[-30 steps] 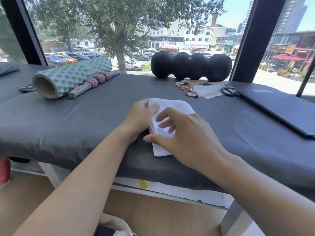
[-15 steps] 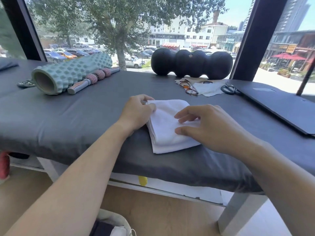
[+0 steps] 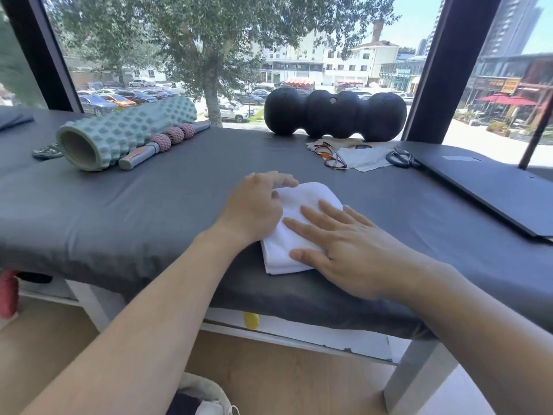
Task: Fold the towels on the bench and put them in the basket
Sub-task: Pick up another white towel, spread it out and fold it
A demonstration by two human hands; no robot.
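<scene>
A small white towel (image 3: 302,202), folded into a thick rectangle, lies on the grey-covered bench (image 3: 149,211) near its front edge. My right hand (image 3: 338,247) lies flat on top of the towel, fingers straight and spread, pressing it down. My left hand (image 3: 254,205) sits at the towel's left edge with its fingers curled over the far left corner. At the bottom edge of the view, on the floor under my arms, the rim of a light fabric basket (image 3: 203,393) shows, with cloth inside.
On the bench behind lie a mint foam roller (image 3: 125,133), a massage stick (image 3: 161,143), a black peanut roller (image 3: 335,115), glasses (image 3: 330,155) on a cloth, scissors (image 3: 401,158) and a dark laptop (image 3: 490,184). Windows back the bench. Wooden floor lies below.
My right hand went from curled fingertips on the towel's right side to lying flat across its top. My left hand stayed at the left edge.
</scene>
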